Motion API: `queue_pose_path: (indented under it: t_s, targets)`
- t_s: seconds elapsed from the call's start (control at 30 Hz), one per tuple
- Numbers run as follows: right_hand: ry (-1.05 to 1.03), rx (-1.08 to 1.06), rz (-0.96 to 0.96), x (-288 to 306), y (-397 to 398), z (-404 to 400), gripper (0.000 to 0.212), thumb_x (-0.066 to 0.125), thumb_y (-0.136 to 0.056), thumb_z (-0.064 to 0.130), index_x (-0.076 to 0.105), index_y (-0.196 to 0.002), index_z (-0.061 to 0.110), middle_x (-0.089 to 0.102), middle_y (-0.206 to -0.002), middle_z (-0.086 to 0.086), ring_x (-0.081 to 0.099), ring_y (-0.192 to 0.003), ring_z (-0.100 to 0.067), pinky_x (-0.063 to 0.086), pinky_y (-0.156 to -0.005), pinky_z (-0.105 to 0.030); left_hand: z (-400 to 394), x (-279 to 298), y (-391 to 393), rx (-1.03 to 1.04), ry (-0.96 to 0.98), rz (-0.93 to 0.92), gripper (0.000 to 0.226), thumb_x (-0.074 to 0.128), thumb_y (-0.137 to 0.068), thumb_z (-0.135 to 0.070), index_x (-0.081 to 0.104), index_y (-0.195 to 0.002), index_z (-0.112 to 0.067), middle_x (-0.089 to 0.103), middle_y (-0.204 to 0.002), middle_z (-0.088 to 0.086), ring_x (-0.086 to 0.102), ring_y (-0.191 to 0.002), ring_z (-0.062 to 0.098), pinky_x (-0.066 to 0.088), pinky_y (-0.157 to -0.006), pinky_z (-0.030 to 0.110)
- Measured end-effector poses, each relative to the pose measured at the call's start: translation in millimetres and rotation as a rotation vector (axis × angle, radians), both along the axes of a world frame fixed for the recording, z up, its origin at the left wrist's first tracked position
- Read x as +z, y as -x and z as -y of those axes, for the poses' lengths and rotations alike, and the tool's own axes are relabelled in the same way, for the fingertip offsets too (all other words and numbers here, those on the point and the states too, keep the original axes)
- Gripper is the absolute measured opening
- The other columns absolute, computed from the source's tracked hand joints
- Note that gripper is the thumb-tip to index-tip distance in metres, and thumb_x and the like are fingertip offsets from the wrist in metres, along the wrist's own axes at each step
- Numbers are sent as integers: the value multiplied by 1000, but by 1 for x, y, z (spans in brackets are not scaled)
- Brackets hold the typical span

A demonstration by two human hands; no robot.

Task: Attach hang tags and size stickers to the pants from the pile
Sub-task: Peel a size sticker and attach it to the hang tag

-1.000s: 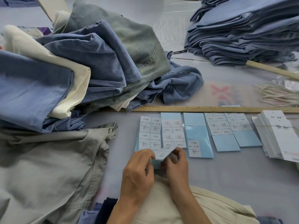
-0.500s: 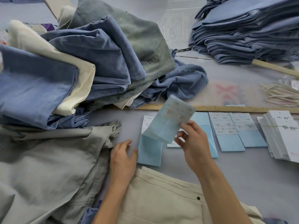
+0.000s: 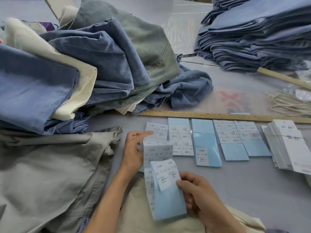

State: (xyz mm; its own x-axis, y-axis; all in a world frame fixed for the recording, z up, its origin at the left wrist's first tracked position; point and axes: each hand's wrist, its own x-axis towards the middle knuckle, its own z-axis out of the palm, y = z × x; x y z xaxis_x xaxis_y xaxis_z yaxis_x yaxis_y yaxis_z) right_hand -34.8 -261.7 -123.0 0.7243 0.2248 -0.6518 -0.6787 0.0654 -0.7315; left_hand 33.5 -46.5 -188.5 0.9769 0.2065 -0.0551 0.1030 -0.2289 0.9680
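right hand [image 3: 196, 190] is gripping sticker sheet [image 3: 168, 195], now lowered over cream pants [image 3: 134, 214] | left hand [image 3: 134, 148] is reaching forward, fingers relaxed, touching size stickers [image 3: 157, 131]

Wooden rulers: two, the long ruler [image 3: 218, 116] and a second ruler [image 3: 284, 78] beyond it. Sticker sheets flat on the table on the near side of the long ruler: five. Hang tag stacks [image 3: 291, 145]: one. Hands: two.
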Motion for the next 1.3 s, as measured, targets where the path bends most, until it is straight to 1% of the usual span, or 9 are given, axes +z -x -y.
queue_pose_path:
  t_s: [0.13, 0.3, 0.5, 0.67, 0.87, 1.0, 1.1, 1.2, 1.3]
  targets:
    - [110, 101, 70, -9, 0, -6, 19, 53, -98, -4, 71, -97, 2, 44, -49, -1, 31, -37, -11, 28, -37, -19, -1, -3, 9, -10, 222, -29, 44, 80, -72, 17, 83, -87, -24, 62, -109, 11, 68, -101, 34, 57, -79, 21]
    - [235, 243, 168, -16, 6, -7, 18, 56, -98, 4, 69, -96, 15, 52, -52, 6, 39, -37, -12, 31, -42, -23, -5, -3, 19, -46, 160, 58, 51, 95, -51, 9, 83, -86, -26, 51, -120, 5, 64, -102, 13, 54, -86, 24]
    - [177, 208, 187, -20, 8, -2, 16, 61, -97, 6, 69, -99, 20, 57, -58, 5, 42, -39, -14, 34, -41, -21, -1, 7, 22, 22, 291, 67, 41, 89, -52, 7, 84, -82, -20, 60, -114, 5, 67, -100, 13, 55, -84, 26]
    - [143, 183, 187, -20, 8, 2, 42, 70, -90, 10, 62, -122, 36, 56, -65, 1, 50, -48, -16, 42, -44, -26, -1, 12, 22, 19, 303, 89, 39, 85, -58, 13, 83, -79, -19, 62, -110, 11, 66, -102, 17, 55, -81, 21]
    - [178, 193, 143, -21, 8, -3, 27, 61, -96, 4, 75, -97, 28, 52, -58, 1, 47, -47, -15, 43, -45, -26, -5, 2, 22, 8, 242, 87, 58, 80, -65, 23, 83, -88, -30, 67, -112, 3, 68, -106, 16, 55, -83, 19]
    - [187, 64, 303, -15, -4, -7, 33, 64, -96, 2, 71, -114, 28, 54, -61, 4, 49, -52, -12, 44, -49, -31, -10, -4, 18, 290, -7, 88, 59, 68, -82, 17, 70, -108, -37, 66, -118, -2, 64, -109, 18, 54, -93, 34]
    - [280, -82, 403, -17, -32, -21, 44, 64, -96, 7, 59, -128, 39, 59, -66, 4, 52, -54, -7, 53, -54, -24, -5, -1, 17, 479, 125, 84, 50, 55, -96, 9, 66, -108, -38, 66, -112, -2, 63, -106, 16, 57, -89, 42]
    - [389, -39, 392, -23, -65, -39, 51, 61, -98, 11, 52, -146, 24, 65, -82, 6, 60, -65, -10, 62, -68, -30, 8, 2, 23, 470, 52, 117, 32, 56, -100, -7, 66, -117, -32, 65, -115, -1, 62, -105, 10, 54, -89, 28]
    - [573, 60, 404, -31, -82, -46, 54, 61, -100, 22, 45, -151, 16, 60, -131, 1, 70, -90, -21, 61, -86, -40, 17, -4, 30, 230, -288, 120, 32, 59, -100, -15, 64, -130, -25, 61, -129, -4, 54, -117, 11, 43, -94, 16]
